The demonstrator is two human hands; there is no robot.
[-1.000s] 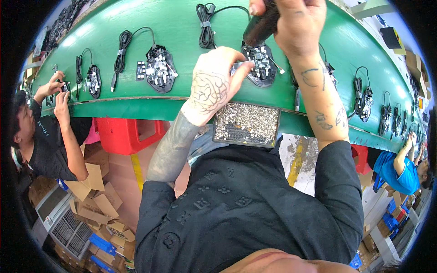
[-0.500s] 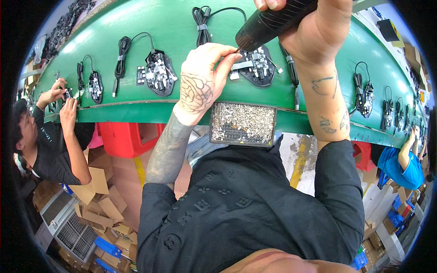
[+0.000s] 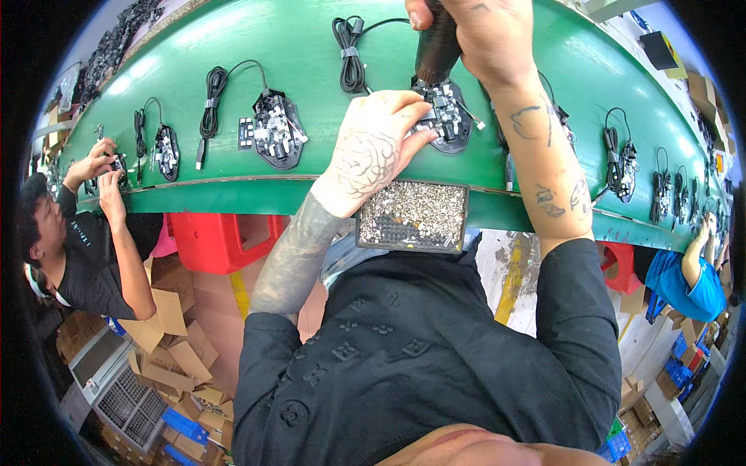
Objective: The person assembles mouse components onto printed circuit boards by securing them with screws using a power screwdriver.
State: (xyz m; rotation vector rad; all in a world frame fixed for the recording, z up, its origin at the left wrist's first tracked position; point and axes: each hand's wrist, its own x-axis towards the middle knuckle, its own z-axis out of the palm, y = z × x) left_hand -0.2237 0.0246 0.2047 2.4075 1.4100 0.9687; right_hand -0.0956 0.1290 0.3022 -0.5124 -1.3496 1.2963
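2 hands work at the upper centre of the head view: the right hand (image 3: 482, 39) is clenched around a dark electric screwdriver (image 3: 437, 46) standing on an open mouse assembly (image 3: 444, 115) on the green conveyor belt (image 3: 311, 46), while the left hand (image 3: 377, 144) steadies the assembly, fingers together on its edge. Screw-driving looks underway; a next screw would likely come from the screw tray (image 3: 413, 216) just below. At left, a co-worker (image 3: 70, 248) handles another unit.

Single head-worn fisheye view, steeply downward, close over the green conveyor belt (image 3: 295, 39).
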